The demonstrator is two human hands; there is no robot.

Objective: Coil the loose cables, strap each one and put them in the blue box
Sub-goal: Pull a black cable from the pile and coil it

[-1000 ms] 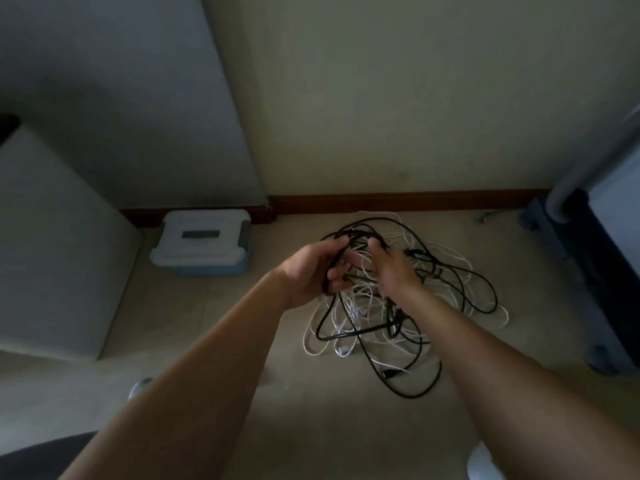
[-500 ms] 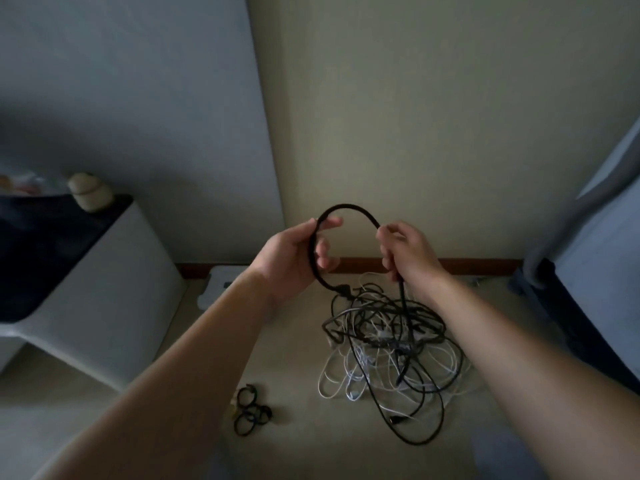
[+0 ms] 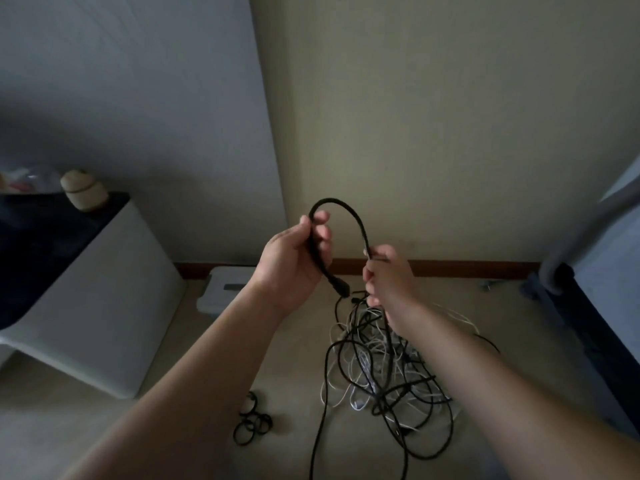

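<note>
**Fingers (image 3: 320, 233) of both hands grip one raised cable**

Black strap rings (image 3: 252, 420) lie nearest, beside the tangle of black and white cables (image 3: 381, 368) on the floor. Above it, left hand (image 3: 294, 261) and right hand (image 3: 388, 282) hold a thick black cable (image 3: 346, 211) in an arch, lifted out since a second ago. I judge that coiling can start. Behind stands the pale-lidded blue box (image 3: 225, 289), lid on.

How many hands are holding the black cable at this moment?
2. The left hand grips the black cable near its plug end; the right hand holds it further along the loop, above the tangled pile on the floor. None seems hidden.
</note>
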